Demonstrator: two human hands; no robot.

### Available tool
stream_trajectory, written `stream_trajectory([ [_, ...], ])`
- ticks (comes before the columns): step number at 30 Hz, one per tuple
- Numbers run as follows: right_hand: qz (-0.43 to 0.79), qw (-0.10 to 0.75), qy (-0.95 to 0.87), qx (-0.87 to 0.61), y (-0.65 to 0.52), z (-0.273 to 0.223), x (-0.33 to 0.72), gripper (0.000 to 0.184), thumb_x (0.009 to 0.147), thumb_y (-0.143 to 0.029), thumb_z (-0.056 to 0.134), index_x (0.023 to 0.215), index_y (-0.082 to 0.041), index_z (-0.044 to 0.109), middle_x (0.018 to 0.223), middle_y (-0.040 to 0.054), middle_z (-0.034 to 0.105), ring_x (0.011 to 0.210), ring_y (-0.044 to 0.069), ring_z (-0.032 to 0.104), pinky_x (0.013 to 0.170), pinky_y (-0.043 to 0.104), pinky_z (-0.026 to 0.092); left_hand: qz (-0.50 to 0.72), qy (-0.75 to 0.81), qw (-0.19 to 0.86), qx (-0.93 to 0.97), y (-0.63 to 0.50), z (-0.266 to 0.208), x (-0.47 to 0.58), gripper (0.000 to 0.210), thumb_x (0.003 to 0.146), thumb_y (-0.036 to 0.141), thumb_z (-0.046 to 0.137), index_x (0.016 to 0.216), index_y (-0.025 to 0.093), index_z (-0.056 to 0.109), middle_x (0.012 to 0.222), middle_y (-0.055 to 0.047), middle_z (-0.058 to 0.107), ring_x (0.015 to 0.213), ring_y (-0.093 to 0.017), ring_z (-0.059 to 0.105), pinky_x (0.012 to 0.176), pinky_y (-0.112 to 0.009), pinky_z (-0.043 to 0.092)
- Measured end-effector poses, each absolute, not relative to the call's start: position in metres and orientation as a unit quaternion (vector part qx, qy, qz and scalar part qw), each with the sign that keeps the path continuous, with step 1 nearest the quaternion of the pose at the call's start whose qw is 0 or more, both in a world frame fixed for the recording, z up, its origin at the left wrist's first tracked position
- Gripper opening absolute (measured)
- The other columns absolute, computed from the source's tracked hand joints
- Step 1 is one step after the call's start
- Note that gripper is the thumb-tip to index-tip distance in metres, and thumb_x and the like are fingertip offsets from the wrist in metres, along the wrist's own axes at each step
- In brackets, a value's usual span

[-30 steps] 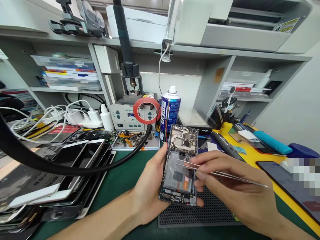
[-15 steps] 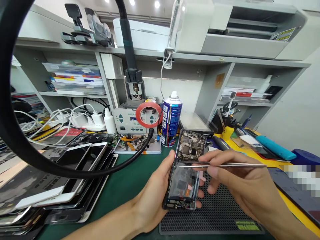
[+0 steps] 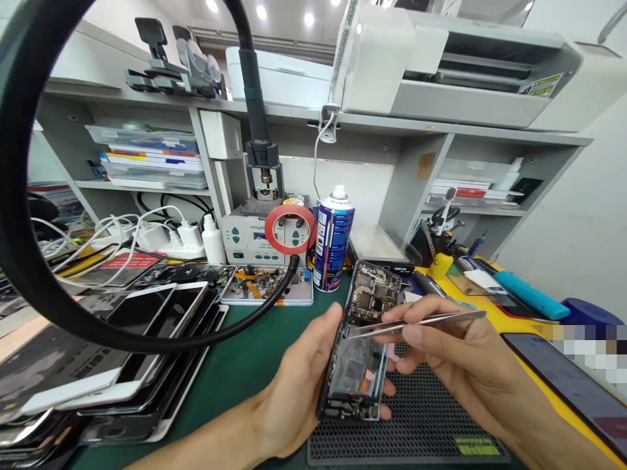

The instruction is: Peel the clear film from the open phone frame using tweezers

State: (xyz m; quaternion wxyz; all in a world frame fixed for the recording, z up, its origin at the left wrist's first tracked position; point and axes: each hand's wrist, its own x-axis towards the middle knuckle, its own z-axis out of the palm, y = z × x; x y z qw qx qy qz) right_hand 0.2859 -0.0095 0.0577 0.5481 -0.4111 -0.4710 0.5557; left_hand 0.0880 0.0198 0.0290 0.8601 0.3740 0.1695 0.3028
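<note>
My left hand (image 3: 294, 385) is closed around an opened smartphone (image 3: 357, 365), its thumb along the left edge and fingertips showing past the right edge. The phone stands tilted, with its circuit board (image 3: 375, 294) bare in the upper half and a dark battery area below, where a small orange flex strip shows. Between the thumb and fingers of my right hand (image 3: 441, 346) is a pair of metal tweezers (image 3: 435, 319). Their tips point left and lie over the phone's middle, just below the board; whether they touch it I cannot tell.
A black perforated mat (image 3: 416, 418) lies under the phone. Behind stand a blue spray can (image 3: 333, 241) and a rework station (image 3: 249, 238) with a red tape roll (image 3: 290, 248). Phone screens (image 3: 161, 365) are piled at left; a thick black hose (image 3: 161, 343) loops across the left side.
The tweezers have tilted, their rear end rising and their tips dropping slightly on the phone. My right hand has shifted a little left, and the camera view has moved slightly.
</note>
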Motion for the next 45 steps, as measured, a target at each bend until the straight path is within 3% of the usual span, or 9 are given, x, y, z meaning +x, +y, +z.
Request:
stream_trajectory([
  [2,0.568,0.542,-0.457,-0.419,-0.008,0.058,0.288,0.008,0.078,-0.025,0.085,0.082,-0.021,0.079,0.099,0.0077,0.080,0.077,0.021,0.078,0.063,0.021,0.065,0.301,0.166,0.852,0.394,0.020,0.031,0.085,0.051,0.075,0.042,0.067,0.120,0.016,0.068,0.103,-0.012,0.069,0.090,-0.025,0.065,0.080,-0.041,0.054],
  [4,0.579,0.534,-0.452,-0.418,-0.008,0.058,0.289,0.010,0.078,-0.026,0.085,0.085,-0.020,0.080,0.098,0.0091,0.080,0.080,0.023,0.078,0.064,0.022,0.066,0.294,0.183,0.834,0.430,0.020,0.032,0.084,0.059,0.065,0.020,0.066,0.124,0.021,0.064,0.104,-0.008,0.068,0.093,-0.024,0.065,0.081,-0.040,0.055],
  [7,0.573,0.537,-0.459,-0.415,-0.008,0.059,0.288,0.011,0.079,-0.027,0.085,0.084,-0.019,0.080,0.099,0.0088,0.080,0.081,0.022,0.078,0.069,0.023,0.066,0.278,0.238,0.798,0.478,0.021,0.034,0.085,0.055,0.074,0.011,0.060,0.127,0.025,0.059,0.103,-0.005,0.065,0.093,-0.020,0.065,0.084,-0.038,0.055],
  [11,0.549,0.546,-0.466,-0.428,-0.010,0.059,0.287,0.014,0.077,-0.028,0.086,0.082,-0.018,0.079,0.098,0.0078,0.079,0.075,0.019,0.077,0.073,0.025,0.066,0.272,0.281,0.766,0.510,0.020,0.031,0.087,0.044,0.087,0.013,0.053,0.129,0.023,0.053,0.100,-0.004,0.064,0.090,-0.016,0.065,0.086,-0.035,0.055],
  [16,0.548,0.546,-0.468,-0.427,-0.011,0.059,0.288,0.016,0.077,-0.029,0.087,0.084,-0.017,0.079,0.096,0.0088,0.078,0.076,0.021,0.077,0.073,0.026,0.066,0.268,0.304,0.734,0.546,0.019,0.032,0.086,0.040,0.096,0.022,0.050,0.136,0.026,0.046,0.103,-0.003,0.062,0.099,-0.019,0.062,0.091,-0.039,0.053],
  [24,0.519,0.563,-0.478,-0.430,-0.012,0.062,0.284,0.015,0.074,-0.029,0.088,0.080,-0.018,0.081,0.091,0.0075,0.077,0.073,0.019,0.076,0.070,0.025,0.067,0.253,0.354,0.626,0.646,0.015,0.046,0.084,0.043,0.101,0.043,0.045,0.139,0.024,0.044,0.108,-0.005,0.064,0.099,-0.021,0.062,0.092,-0.040,0.052],
  [34,0.486,0.581,-0.458,-0.465,-0.017,0.068,0.274,0.019,0.070,-0.033,0.090,0.074,-0.019,0.079,0.090,0.0058,0.075,0.077,0.019,0.074,0.070,0.026,0.067,0.271,0.383,0.541,0.698,0.012,0.051,0.083,0.044,0.104,0.046,0.035,0.141,0.026,0.046,0.103,-0.004,0.067,0.109,-0.026,0.058,0.102,-0.042,0.040],
  [42,0.470,0.587,-0.476,-0.455,-0.018,0.066,0.274,0.016,0.072,-0.033,0.089,0.075,-0.020,0.080,0.089,0.0041,0.074,0.076,0.018,0.074,0.068,0.024,0.067,0.273,0.393,0.521,0.707,0.011,0.046,0.084,0.044,0.103,0.048,0.032,0.132,0.021,0.053,0.089,-0.004,0.064,0.088,-0.024,0.057,0.083,-0.037,0.045],
  [45,0.468,0.583,-0.485,-0.453,-0.018,0.065,0.274,0.017,0.073,-0.035,0.088,0.076,-0.021,0.079,0.091,0.0048,0.075,0.078,0.020,0.075,0.069,0.025,0.067,0.277,0.396,0.536,0.692,0.012,0.042,0.085,0.044,0.103,0.048,0.032,0.132,0.021,0.052,0.092,-0.005,0.064,0.091,-0.024,0.058,0.083,-0.036,0.046],
])
